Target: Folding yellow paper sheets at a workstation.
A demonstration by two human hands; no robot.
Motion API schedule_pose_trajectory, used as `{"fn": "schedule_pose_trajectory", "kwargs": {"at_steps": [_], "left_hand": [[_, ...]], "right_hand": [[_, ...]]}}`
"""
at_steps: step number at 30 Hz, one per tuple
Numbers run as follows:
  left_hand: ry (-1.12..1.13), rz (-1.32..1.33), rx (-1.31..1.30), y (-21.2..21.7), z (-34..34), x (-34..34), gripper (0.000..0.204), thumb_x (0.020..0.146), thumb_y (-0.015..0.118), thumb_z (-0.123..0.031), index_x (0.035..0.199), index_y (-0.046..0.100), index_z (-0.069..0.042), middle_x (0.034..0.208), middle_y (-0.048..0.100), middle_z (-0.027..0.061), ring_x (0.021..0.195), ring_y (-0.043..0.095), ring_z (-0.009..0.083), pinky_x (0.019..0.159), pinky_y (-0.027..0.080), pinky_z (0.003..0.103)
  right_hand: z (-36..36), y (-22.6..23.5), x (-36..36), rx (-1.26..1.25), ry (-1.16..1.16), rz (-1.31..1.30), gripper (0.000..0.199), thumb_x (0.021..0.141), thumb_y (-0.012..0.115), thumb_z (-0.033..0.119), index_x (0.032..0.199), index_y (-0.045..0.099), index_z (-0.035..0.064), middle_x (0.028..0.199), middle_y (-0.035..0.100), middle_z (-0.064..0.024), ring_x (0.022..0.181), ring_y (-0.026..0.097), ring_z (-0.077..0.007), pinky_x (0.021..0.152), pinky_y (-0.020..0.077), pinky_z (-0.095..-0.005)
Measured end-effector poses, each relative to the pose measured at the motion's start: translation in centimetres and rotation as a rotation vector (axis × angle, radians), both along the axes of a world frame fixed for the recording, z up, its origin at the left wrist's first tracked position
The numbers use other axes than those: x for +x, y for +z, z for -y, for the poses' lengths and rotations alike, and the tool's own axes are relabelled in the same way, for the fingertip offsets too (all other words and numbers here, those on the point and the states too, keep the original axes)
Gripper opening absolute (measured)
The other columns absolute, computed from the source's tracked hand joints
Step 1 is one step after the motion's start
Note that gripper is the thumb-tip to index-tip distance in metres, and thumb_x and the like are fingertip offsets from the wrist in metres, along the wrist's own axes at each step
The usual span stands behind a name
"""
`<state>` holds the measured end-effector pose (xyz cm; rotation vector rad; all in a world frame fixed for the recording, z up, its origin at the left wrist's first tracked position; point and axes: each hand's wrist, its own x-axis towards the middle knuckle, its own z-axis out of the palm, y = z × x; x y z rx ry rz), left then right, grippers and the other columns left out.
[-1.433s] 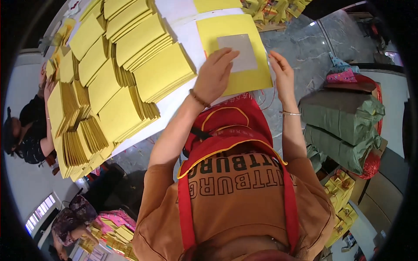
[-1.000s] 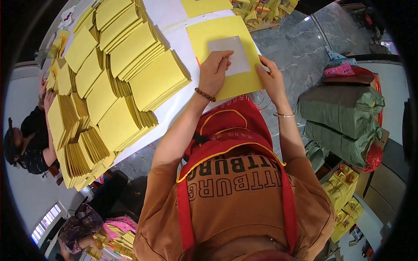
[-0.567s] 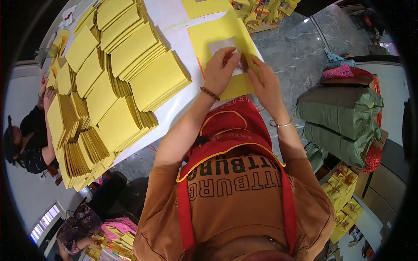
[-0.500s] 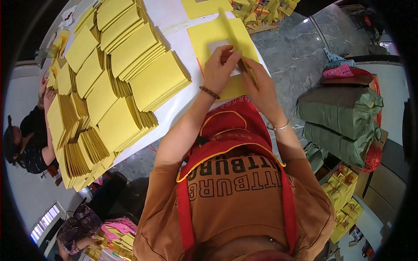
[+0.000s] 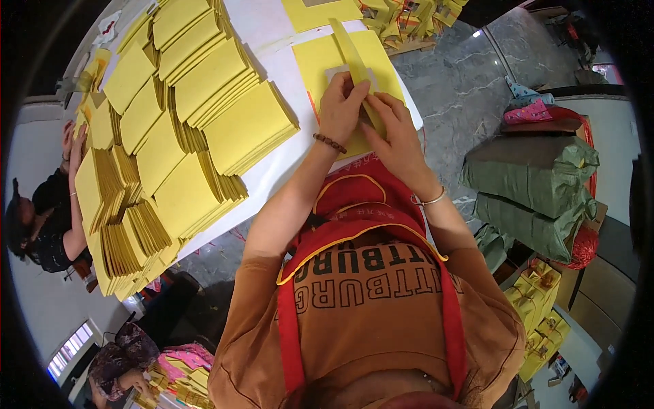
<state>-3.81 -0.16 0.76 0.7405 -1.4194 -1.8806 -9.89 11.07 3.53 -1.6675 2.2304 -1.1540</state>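
Note:
A yellow paper sheet (image 5: 313, 63) with a greyish patch in its middle lies near the table's right edge. On top of it a narrow folded strip of yellow paper (image 5: 345, 42) stands up, pointing away from me. My left hand (image 5: 340, 102) pinches this folded paper between thumb and fingers from the left. From the right, my right hand (image 5: 395, 136) grips the same paper with bent fingers, lower down and nearer my apron. Both hands cover much of the patch and the paper's near part.
Stacks of folded yellow paper (image 5: 248, 129) fill the left of the white table (image 5: 269, 170). Another yellow sheet (image 5: 327, 15) lies beyond. Green wrapped bales (image 5: 524, 167) and yellow bundles (image 5: 535, 293) stand at right. Co-workers sit at far left (image 5: 54, 221) and lower left (image 5: 116, 365).
The upright paper strip has tipped and shifted left. My right hand has moved slightly left and toward me, its fingers more curled. My left hand stays nearly in place.

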Motion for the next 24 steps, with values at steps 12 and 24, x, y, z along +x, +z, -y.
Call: {"fn": "schedule_pose_trajectory", "kwargs": {"at_steps": [12,24], "left_hand": [[0.024,-0.076,0.086,-0.3,0.2,0.1,0.015,0.082,0.055,-0.008,0.093,0.052,0.002,0.081,0.059,0.0064,0.072,0.054,0.0088,0.062,0.044,0.022],[-0.072,-0.102,0.272,0.9,1.4,0.6,0.024,0.078,0.061,-0.013,0.096,0.054,0.002,0.084,0.059,0.0067,0.074,0.054,0.0095,0.064,0.045,0.022]], "right_hand": [[2.9,-0.6,-2.5,-0.094,-0.075,1.279,0.057,0.083,0.055,0.02,0.127,0.029,-0.0043,0.121,0.041,-0.0161,0.11,0.042,-0.0188,0.089,0.0368,-0.0269],[3.5,1.0,-1.7,0.077,0.126,1.05,0.068,0.076,0.064,0.022,0.128,0.028,-0.0015,0.117,0.045,-0.0102,0.105,0.045,-0.0145,0.087,0.0375,-0.0248]]}}
